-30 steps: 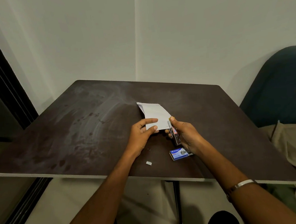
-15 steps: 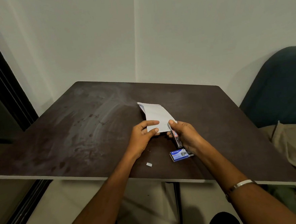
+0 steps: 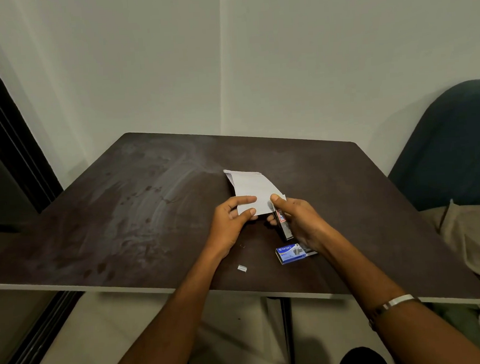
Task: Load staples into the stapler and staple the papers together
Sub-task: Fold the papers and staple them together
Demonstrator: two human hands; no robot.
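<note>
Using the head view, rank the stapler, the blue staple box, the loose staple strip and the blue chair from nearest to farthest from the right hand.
1. Stapler: gripped in the right hand, at the papers' near corner.
2. Blue staple box: on the table just below that hand's wrist.
3. Loose staple strip: farther left, near the table's front edge.
4. Blue chair: off the table, far right.

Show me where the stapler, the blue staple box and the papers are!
stapler [image 3: 283, 225], head view, its side label.
blue staple box [image 3: 291, 253], head view, its top face.
papers [image 3: 252, 187], head view, the white top sheet.
</note>
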